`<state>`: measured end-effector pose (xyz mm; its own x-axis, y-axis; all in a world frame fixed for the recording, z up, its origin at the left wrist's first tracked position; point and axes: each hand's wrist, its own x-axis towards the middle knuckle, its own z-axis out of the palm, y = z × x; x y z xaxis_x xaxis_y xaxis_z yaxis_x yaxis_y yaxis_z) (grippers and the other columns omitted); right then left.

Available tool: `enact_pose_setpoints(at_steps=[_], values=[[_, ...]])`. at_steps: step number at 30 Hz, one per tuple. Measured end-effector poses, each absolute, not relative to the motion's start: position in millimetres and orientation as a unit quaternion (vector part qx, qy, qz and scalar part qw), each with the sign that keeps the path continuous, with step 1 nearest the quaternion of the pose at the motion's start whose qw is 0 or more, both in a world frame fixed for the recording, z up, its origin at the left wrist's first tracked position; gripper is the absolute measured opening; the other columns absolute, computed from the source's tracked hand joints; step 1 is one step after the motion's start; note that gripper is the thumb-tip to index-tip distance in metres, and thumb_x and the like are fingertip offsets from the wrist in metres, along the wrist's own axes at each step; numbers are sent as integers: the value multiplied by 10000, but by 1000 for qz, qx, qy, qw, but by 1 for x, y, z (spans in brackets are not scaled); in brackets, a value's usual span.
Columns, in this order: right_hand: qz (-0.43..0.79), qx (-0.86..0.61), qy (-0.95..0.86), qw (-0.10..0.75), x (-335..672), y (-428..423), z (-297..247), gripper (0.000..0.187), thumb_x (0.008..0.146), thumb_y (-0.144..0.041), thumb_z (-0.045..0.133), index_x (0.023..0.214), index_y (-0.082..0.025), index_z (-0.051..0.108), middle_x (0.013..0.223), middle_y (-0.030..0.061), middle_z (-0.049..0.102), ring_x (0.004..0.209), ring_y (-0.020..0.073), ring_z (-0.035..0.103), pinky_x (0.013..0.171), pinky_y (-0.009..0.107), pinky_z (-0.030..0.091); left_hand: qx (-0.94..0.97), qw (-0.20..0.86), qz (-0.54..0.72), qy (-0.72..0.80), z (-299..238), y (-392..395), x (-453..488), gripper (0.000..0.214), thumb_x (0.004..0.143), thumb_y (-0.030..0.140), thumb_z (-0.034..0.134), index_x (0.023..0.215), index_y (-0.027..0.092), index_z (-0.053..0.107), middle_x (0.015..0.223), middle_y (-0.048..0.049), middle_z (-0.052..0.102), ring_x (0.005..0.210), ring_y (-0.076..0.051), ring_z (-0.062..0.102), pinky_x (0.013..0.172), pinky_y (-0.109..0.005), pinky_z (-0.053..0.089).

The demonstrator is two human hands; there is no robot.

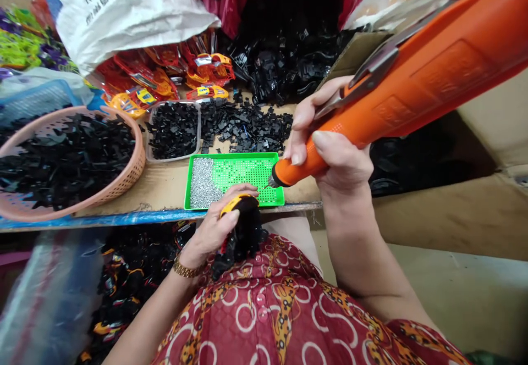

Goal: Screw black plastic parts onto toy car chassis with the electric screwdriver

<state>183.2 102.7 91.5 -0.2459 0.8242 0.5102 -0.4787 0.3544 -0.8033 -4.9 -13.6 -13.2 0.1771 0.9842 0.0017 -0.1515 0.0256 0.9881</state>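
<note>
My right hand [325, 145] is closed round an orange electric screwdriver [412, 73], whose tip hovers over the right end of a green screw tray [239, 175]. Small silver screws [201, 183] are heaped in the tray's left part. My left hand [214, 225] grips a black and yellow toy car [243, 227] just below the table's front edge, over my lap. A gold bracelet [185, 269] circles that wrist.
A pink basket [132, 170] of black plastic parts stands at the left. A clear tub [173, 131] and a loose pile of black pieces [247, 126] lie behind the tray. Red and yellow toy cars [165, 76], a white bag [124, 7] and cardboard box [487, 211] surround them.
</note>
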Motion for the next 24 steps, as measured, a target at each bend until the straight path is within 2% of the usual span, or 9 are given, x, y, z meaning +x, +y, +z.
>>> enact_pose_setpoints(at_steps=[4, 8, 12, 15, 19, 21, 24], values=[[560, -138, -571, 585, 182, 104, 93, 228, 824, -270, 795, 1011, -289, 667, 898, -58, 704, 519, 90, 620, 531, 274, 568, 675, 451, 415, 412, -11, 4, -7, 421, 957, 446, 656, 1319, 248, 738, 1489, -146, 616, 1345, -327, 600, 1150, -534, 448], [565, -159, -574, 571, 182, 106, 93, 290, 801, -336, 847, 1009, -303, 647, 900, -51, 700, 525, 102, 623, 537, 283, 570, 693, 429, 404, 416, -6, 11, 2, 327, 960, 388, 617, 1185, 192, 750, 1374, -159, 681, 1272, -301, 645, 1096, -489, 496], [555, -160, -581, 573, 183, 108, 94, 306, 776, -354, 848, 986, -294, 634, 883, -48, 706, 504, 107, 608, 511, 286, 552, 652, 439, 406, 466, -5, 18, -1, 323, 928, 433, 642, 1075, 178, 776, 1260, -142, 742, 1169, -294, 672, 1055, -457, 507], [544, -154, -572, 595, 184, 109, 95, 207, 821, -318, 785, 978, -288, 654, 888, -57, 702, 506, 99, 599, 514, 278, 539, 529, 510, 427, 527, -4, 24, -6, 423, 899, 518, 693, 1126, 179, 806, 1174, -105, 780, 1094, -275, 679, 987, -394, 528], [518, -159, -577, 611, 184, 112, 90, 217, 807, -313, 787, 989, -292, 672, 882, -62, 712, 496, 101, 608, 477, 269, 523, 260, 699, 470, 472, 3, 23, -6, 607, 834, 619, 733, 1202, 141, 803, 907, -71, 793, 693, -170, 659, 627, -274, 548], [515, -171, -568, 619, 181, 114, 85, 257, 770, -312, 818, 985, -298, 677, 867, -58, 721, 477, 106, 599, 455, 267, 521, 191, 744, 482, 422, 5, 20, -4, 601, 839, 592, 736, 1231, 139, 783, 937, -79, 805, 600, -148, 645, 553, -265, 553], [516, -181, -560, 622, 176, 115, 83, 263, 750, -369, 853, 938, -305, 679, 838, -47, 725, 452, 117, 578, 433, 280, 511, 156, 786, 483, 353, 1, 16, -1, 610, 886, 574, 655, 1307, 140, 733, 1103, -132, 818, 613, -189, 720, 525, -301, 592]])
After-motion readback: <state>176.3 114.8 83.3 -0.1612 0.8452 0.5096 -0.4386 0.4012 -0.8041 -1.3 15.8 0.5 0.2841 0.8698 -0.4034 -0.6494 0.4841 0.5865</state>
